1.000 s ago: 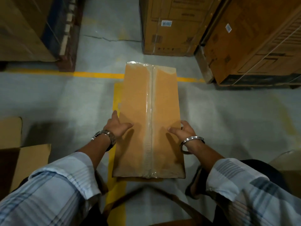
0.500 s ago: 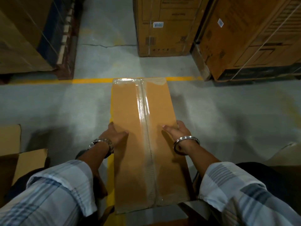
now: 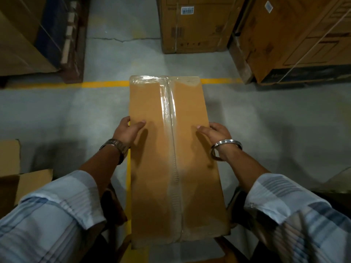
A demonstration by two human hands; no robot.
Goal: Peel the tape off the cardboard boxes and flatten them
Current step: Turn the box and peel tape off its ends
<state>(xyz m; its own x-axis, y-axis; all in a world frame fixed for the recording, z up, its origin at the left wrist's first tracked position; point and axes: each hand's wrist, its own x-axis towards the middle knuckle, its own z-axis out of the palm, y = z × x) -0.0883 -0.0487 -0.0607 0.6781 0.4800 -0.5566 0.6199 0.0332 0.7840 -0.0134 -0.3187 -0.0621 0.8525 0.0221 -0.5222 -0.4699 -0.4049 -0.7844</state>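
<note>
Looking down on a grey concrete floor (image 3: 66, 114): a crack runs across the far part, a yellow line (image 3: 104, 84) runs left-right, and a second yellow strip (image 3: 128, 186) runs near-far beneath the box.

Far right: big strapped carton (image 3: 303, 35) on a dark base. Far centre: upright carton (image 3: 199, 31). Far left: stacked cardboard on a pallet (image 3: 74, 44).

Centre: long cardboard box (image 3: 150, 177), held in both hands with its long axis near-far. The far end is over the yellow line, the near end close to the person's body.

Near left: loose cardboard pieces (image 3: 28, 179) on the floor. Plaid sleeves at both near corners.

Clear tape (image 3: 169, 114) runs the full length of the top seam and across the far edge. It's wrinkled and glossy at the far end.

Left hand (image 3: 129, 130) grips the box's left edge, thumb flat on the top face, fingers curled round the side and hidden. Right hand (image 3: 216, 132) does the same on the right edge.

Metal watch (image 3: 115, 147) on the left wrist, steel bangle (image 3: 226, 147) on the right.

Writing: white barcode label (image 3: 187, 10) on the far-centre carton, white sticker (image 3: 268, 6) on the far-right carton. Print on both is too small to read, and so are the printed marks low on the far-centre carton.
</note>
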